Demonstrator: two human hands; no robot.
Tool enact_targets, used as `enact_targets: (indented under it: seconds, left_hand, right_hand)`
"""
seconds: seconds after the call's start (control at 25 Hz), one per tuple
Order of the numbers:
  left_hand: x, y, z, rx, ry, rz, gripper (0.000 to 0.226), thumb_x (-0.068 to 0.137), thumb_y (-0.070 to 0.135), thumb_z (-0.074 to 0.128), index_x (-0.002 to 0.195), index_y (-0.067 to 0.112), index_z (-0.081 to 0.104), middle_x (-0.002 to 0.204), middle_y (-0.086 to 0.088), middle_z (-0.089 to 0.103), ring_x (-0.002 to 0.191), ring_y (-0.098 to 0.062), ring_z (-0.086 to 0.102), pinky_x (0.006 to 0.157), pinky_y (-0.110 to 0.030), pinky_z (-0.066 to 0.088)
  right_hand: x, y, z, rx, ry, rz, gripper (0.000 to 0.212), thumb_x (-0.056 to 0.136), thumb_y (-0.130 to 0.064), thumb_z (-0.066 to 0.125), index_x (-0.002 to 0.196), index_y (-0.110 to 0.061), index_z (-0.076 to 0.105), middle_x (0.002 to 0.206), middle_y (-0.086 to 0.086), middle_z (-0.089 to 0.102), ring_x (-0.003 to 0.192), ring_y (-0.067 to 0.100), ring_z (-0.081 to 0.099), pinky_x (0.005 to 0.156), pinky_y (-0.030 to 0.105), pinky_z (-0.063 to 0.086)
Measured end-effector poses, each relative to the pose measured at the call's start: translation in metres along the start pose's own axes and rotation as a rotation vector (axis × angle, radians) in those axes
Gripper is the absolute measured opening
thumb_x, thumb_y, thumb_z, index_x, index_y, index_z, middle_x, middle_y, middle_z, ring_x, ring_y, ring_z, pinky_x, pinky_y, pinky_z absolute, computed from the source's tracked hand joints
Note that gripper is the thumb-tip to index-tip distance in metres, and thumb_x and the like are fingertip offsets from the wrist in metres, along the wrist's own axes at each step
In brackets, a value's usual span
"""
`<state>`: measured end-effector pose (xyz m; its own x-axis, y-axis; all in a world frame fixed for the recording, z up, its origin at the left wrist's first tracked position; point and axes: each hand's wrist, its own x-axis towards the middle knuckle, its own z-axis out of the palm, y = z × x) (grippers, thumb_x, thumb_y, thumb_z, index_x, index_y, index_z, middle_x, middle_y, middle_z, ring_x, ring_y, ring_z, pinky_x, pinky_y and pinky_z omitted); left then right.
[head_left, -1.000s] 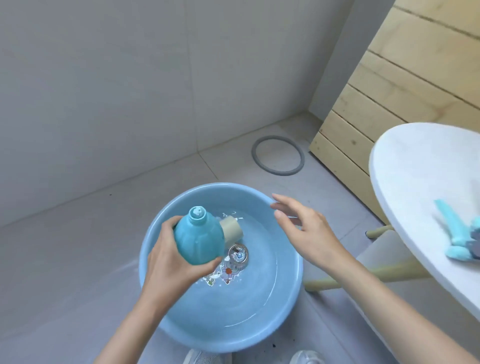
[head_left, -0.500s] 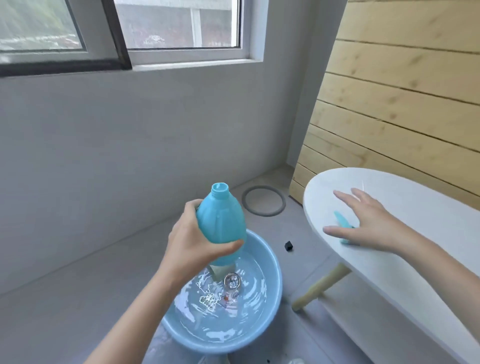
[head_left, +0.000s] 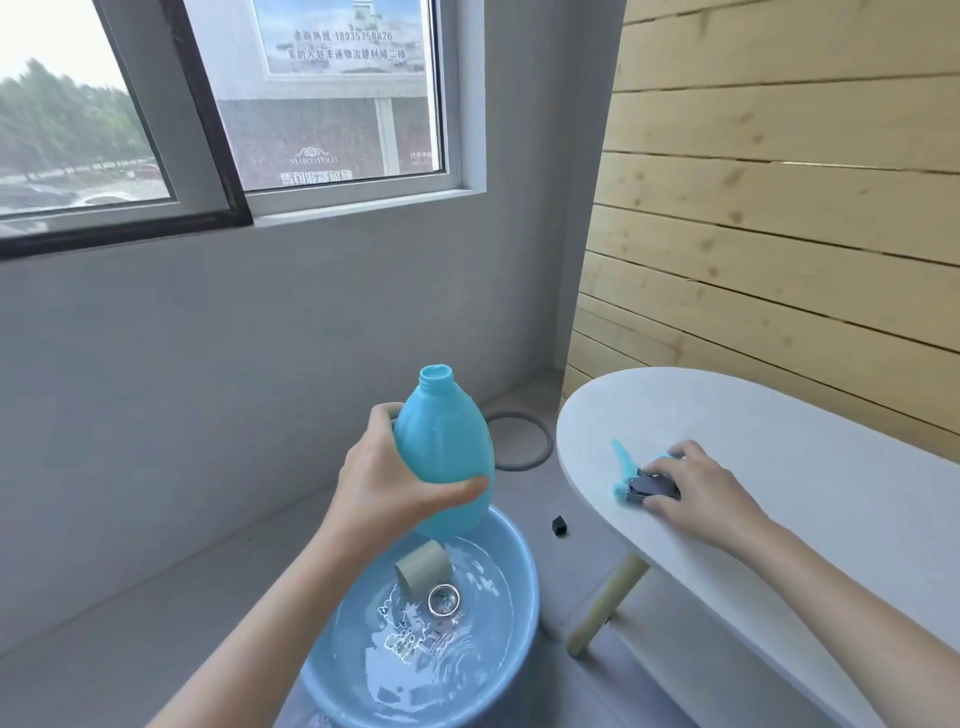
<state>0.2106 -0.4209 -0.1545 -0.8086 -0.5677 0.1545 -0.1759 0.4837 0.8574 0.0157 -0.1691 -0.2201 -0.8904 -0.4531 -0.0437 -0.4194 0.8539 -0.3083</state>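
My left hand (head_left: 384, 488) grips a turquoise plastic bottle (head_left: 441, 447), upright with its neck open and no cap, held above a blue basin (head_left: 519, 613) of water on the floor. In the basin lie a beige cup (head_left: 423, 569) on its side and a small metal cup (head_left: 444, 600). On the white oval table (head_left: 779, 467) at the right lies a turquoise spray head with a dark part (head_left: 636, 480). My right hand (head_left: 701, 493) is on the table with its fingers curled round that spray head.
A grey ring (head_left: 519, 441) lies on the floor by the corner. A small black piece (head_left: 559, 526) lies on the floor between basin and table. A wooden plank wall stands behind the table, a grey wall with a window to the left.
The view has lifted from the basin. My left hand raised the bottle above the basin. My right hand went from over the basin to the table and closed on the spray head.
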Motion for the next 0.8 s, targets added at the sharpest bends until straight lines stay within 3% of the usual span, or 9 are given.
enact_targets:
  seconds: [0.12,0.24,0.36,0.44,0.56,0.8]
  left_hand:
    - [-0.002,0.005,0.002,0.013,0.008,-0.003,0.094,0.027,0.06,0.076,0.112,0.035,0.041,0.102,0.018,0.058,0.097,-0.003,0.057,0.078,-0.03,0.053]
    - [-0.004,0.008,0.0,0.015,0.019,-0.004,0.093,0.031,0.055,0.08,0.112,0.035,0.041,0.102,0.017,0.058,0.096,-0.002,0.057,0.076,-0.028,0.053]
    - [-0.007,0.01,-0.006,0.001,0.036,-0.005,0.091,0.032,0.053,0.08,0.112,0.034,0.041,0.102,0.015,0.058,0.095,-0.004,0.058,0.076,-0.03,0.054]
    - [-0.009,0.012,-0.011,-0.01,0.054,-0.004,0.092,0.03,0.055,0.079,0.111,0.035,0.042,0.102,0.015,0.058,0.095,-0.006,0.058,0.077,-0.033,0.055]
    - [-0.01,0.014,-0.021,-0.028,0.079,-0.005,0.09,0.029,0.055,0.078,0.11,0.037,0.042,0.101,0.015,0.058,0.095,-0.008,0.059,0.078,-0.037,0.056]
    - [-0.007,0.003,-0.04,0.003,0.141,0.003,0.082,0.044,0.043,0.088,0.111,0.035,0.042,0.1,0.018,0.055,0.095,-0.008,0.056,0.079,-0.038,0.055]
  right_hand:
    - [-0.002,-0.009,-0.015,0.185,0.148,-0.051,0.032,0.088,-0.029,0.065,0.119,-0.022,0.063,0.115,0.0,0.047,0.096,0.02,0.058,0.089,0.03,0.043]
    - [-0.015,-0.039,-0.054,0.53,0.231,-0.149,0.026,0.088,-0.029,0.067,0.113,-0.028,0.066,0.108,-0.003,0.058,0.093,0.017,0.063,0.089,0.03,0.048]
    - [-0.035,-0.08,-0.1,0.826,0.084,-0.266,0.027,0.09,-0.037,0.06,0.111,-0.022,0.066,0.099,0.001,0.072,0.088,0.018,0.068,0.083,0.028,0.053]
    - [-0.045,-0.109,-0.127,1.077,-0.039,-0.371,0.039,0.088,-0.039,0.053,0.111,-0.01,0.065,0.101,0.005,0.071,0.088,0.022,0.068,0.08,0.029,0.057]
    - [-0.056,-0.144,-0.156,1.396,-0.158,-0.379,0.042,0.095,-0.041,0.041,0.109,-0.01,0.065,0.101,0.009,0.071,0.081,0.026,0.069,0.077,0.033,0.058]
    - [-0.055,-0.188,-0.167,1.595,-0.157,-0.296,0.045,0.102,-0.042,0.031,0.118,-0.009,0.057,0.088,0.008,0.072,0.058,0.024,0.068,0.065,0.033,0.06]
